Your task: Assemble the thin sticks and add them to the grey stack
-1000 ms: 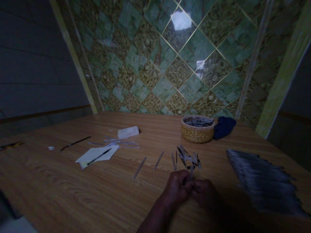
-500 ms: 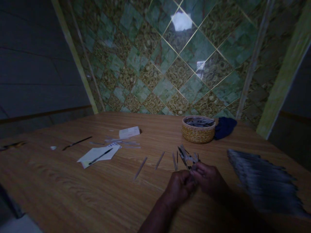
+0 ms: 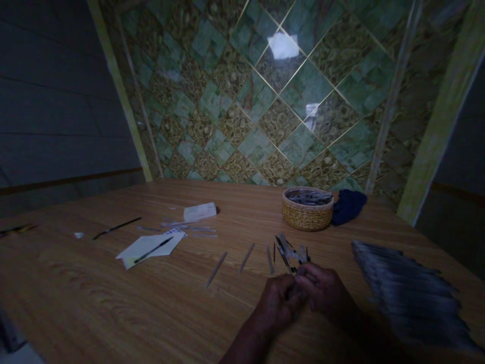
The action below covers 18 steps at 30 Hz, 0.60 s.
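Note:
My left hand (image 3: 278, 301) and my right hand (image 3: 322, 285) meet over the near part of the wooden table (image 3: 144, 313). Both have their fingers closed and pressed together at the tips. Whatever they pinch between them is too dark and small to make out. Just beyond the fingertips lies a loose cluster of thin grey and black sticks (image 3: 288, 253), perhaps pen parts; whether any of them is in my fingers I cannot tell. Left of the cluster, a few single grey sticks (image 3: 216, 269) are spread apart on the wood.
A woven basket (image 3: 307, 217) full of thin sticks stands at the back, beside a dark blue cloth (image 3: 349, 206). To the right lies a wide pile of dark, slim pieces (image 3: 413, 293). On the left are white paper (image 3: 149, 245) with a pen (image 3: 154, 248) and a small white box (image 3: 200, 211).
The whole view has shifted slightly, so the table things appear a little lower. My hands stay together in nearly the same pose by the stick cluster.

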Each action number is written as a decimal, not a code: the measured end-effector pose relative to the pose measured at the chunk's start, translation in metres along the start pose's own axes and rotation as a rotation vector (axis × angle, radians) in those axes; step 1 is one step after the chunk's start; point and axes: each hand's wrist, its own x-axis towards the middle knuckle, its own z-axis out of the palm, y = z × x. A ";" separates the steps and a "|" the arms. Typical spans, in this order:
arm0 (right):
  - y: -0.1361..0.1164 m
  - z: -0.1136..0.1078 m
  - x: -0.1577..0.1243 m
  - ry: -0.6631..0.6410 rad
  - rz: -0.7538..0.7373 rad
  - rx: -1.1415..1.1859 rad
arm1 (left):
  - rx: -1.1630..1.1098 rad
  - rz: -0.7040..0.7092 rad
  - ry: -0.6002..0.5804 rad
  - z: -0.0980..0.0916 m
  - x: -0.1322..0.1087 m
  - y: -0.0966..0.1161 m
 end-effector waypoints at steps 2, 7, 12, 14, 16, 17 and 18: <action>0.005 -0.005 0.004 -0.011 0.077 0.156 | -0.044 -0.040 0.019 -0.003 0.001 -0.001; 0.031 -0.023 0.020 0.098 0.195 0.165 | -0.251 -0.094 0.228 -0.018 0.007 -0.008; 0.054 -0.022 0.033 -0.092 0.112 -0.470 | -0.452 -0.213 0.236 -0.025 0.011 -0.013; 0.056 -0.017 0.039 -0.125 0.089 -0.595 | -0.504 -0.241 0.230 -0.025 0.011 -0.013; 0.055 -0.011 0.046 -0.143 0.103 -0.667 | -0.520 -0.265 0.261 -0.025 0.011 -0.013; 0.055 -0.008 0.049 -0.153 0.110 -0.708 | -0.516 -0.280 0.283 -0.025 0.011 -0.013; 0.054 -0.006 0.052 -0.161 0.119 -0.745 | -0.502 -0.294 0.302 -0.026 0.011 -0.013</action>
